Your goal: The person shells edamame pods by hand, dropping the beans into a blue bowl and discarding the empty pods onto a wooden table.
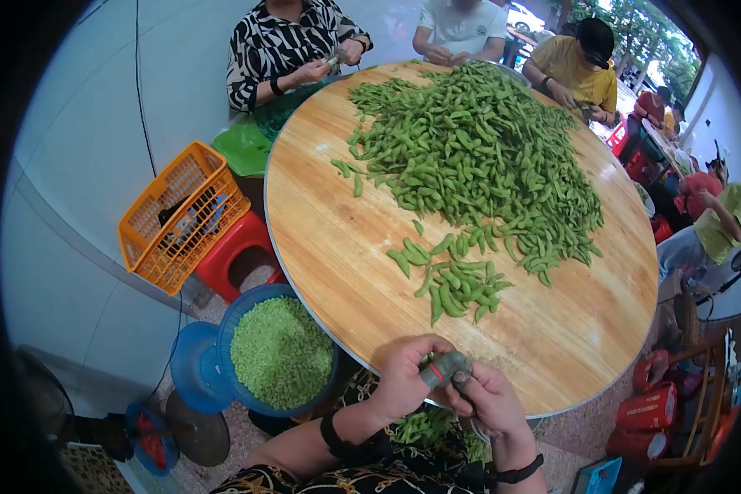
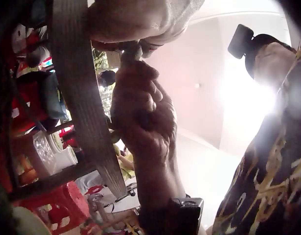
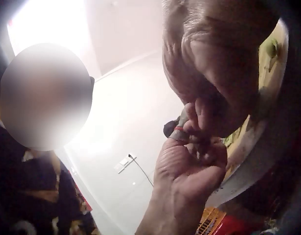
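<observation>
At the near edge of the round wooden table (image 1: pixel 329 222), my left hand (image 1: pixel 403 380) and right hand (image 1: pixel 496 397) meet with curled fingers. A grey-green finger cover (image 1: pixel 450 363) with a red band sits between them, on a digit of the left hand. In the right wrist view, the red band (image 3: pixel 178 129) shows where the hands come together. The left wrist view shows the hands meeting fingertip to fingertip. I cannot tell whether a pod is pinched there. A small group of green soybean pods (image 1: pixel 461 288) lies just beyond the hands, before the large pod heap (image 1: pixel 477 140).
To the left stands a blue basin (image 1: pixel 222 354) of shelled green beans (image 1: pixel 280 350). Behind it are a red stool (image 1: pixel 243 255) and an orange basket (image 1: pixel 185 216). Several people sit around the far side. Red containers (image 1: pixel 646 407) stand at the lower right.
</observation>
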Demonstrator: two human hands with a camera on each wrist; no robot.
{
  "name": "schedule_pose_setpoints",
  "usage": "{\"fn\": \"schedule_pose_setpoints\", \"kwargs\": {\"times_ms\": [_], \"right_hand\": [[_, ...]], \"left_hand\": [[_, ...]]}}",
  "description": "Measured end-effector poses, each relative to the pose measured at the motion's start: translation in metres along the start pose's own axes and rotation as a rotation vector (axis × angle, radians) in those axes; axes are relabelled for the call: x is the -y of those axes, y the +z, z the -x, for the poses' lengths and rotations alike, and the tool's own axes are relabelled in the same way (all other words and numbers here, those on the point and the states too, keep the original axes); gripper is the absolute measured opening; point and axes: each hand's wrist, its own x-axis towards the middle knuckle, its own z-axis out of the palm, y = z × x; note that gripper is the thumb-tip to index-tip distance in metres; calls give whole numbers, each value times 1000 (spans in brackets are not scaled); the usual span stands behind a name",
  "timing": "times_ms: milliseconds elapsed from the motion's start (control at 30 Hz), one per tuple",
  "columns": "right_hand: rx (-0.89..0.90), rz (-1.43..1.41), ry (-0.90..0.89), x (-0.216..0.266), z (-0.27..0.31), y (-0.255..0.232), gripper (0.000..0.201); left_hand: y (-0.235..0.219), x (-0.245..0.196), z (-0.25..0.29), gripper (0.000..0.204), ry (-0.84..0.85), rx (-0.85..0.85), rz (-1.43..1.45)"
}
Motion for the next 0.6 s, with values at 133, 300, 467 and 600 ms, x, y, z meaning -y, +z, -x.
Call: {"fn": "schedule_pose_setpoints", "kwargs": {"times_ms": [133, 300, 467, 600], "right_hand": [[-16, -160, 99, 7, 3, 3, 19], [-119, 166, -31, 5, 2, -3, 13], [-269, 501, -204, 2, -2, -6, 13], [-330, 539, -99, 10, -6, -4, 18]], "left_hand": [[-8, -2, -4, 9, -189, 159, 387], [-2, -2, -5, 13, 9, 81, -112], [-2, -11, -6, 21, 94, 32, -434], [-9, -3, -7, 26, -8, 83, -230]]}}
